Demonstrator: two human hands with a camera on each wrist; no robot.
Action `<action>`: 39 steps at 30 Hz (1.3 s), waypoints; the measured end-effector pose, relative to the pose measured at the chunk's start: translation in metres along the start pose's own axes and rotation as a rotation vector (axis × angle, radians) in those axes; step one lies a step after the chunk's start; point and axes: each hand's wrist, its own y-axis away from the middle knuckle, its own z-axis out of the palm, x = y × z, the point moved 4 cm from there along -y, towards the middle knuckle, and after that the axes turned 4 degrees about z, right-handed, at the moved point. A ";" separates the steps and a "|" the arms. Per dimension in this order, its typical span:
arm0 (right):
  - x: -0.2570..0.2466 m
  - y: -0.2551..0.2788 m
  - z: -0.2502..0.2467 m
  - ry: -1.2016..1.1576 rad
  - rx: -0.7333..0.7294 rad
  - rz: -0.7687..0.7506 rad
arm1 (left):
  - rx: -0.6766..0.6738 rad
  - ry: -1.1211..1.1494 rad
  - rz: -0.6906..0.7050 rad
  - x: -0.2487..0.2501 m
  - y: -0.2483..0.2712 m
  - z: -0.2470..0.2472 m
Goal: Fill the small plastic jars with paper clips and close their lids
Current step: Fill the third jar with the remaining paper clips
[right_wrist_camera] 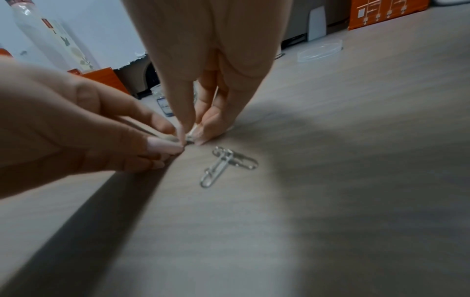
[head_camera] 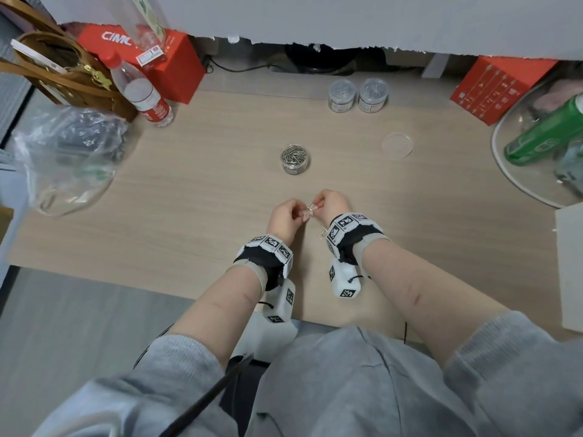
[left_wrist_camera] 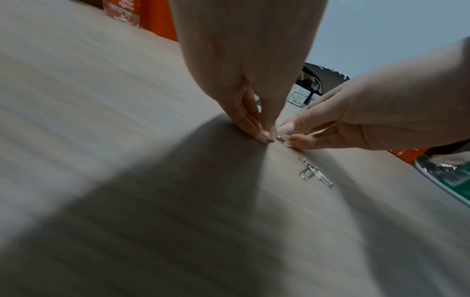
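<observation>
An open small jar (head_camera: pixel 295 159) full of silver paper clips stands mid-table, and its clear lid (head_camera: pixel 397 145) lies apart to the right. Two lidded jars (head_camera: pixel 342 95) (head_camera: pixel 373 94), also filled with clips, stand at the back. Nearer the front edge, my left hand (head_camera: pixel 302 213) and right hand (head_camera: pixel 316 205) meet fingertip to fingertip. Both pinch one paper clip (head_camera: pixel 310 208) low over the table (head_camera: pixel 189 200). The pinched clip (left_wrist_camera: pixel 279 138) is mostly hidden by the fingertips. A few loose clips (right_wrist_camera: pixel 229 164) lie tangled just beside the hands, also seen as loose clips (head_camera: pixel 323 233).
At the left stand a water bottle (head_camera: pixel 142 93), a clear plastic bag (head_camera: pixel 66 159), a brown handbag (head_camera: pixel 56 67) and a red box (head_camera: pixel 170 64). At the right are another red box (head_camera: pixel 495 86) and a green can (head_camera: pixel 545 134) in a clear bowl.
</observation>
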 end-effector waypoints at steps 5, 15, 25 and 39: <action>-0.006 -0.005 -0.001 0.103 -0.083 0.098 | 0.030 0.072 -0.041 0.002 0.001 -0.001; -0.010 -0.006 0.001 0.180 -0.123 0.071 | 0.046 0.060 -0.086 -0.001 -0.002 -0.002; 0.002 0.005 -0.013 -0.033 0.025 -0.207 | 0.001 -0.033 -0.074 0.001 0.004 -0.015; -0.024 0.004 0.000 0.318 -0.066 -0.194 | 0.131 -0.040 -0.336 0.012 0.014 0.004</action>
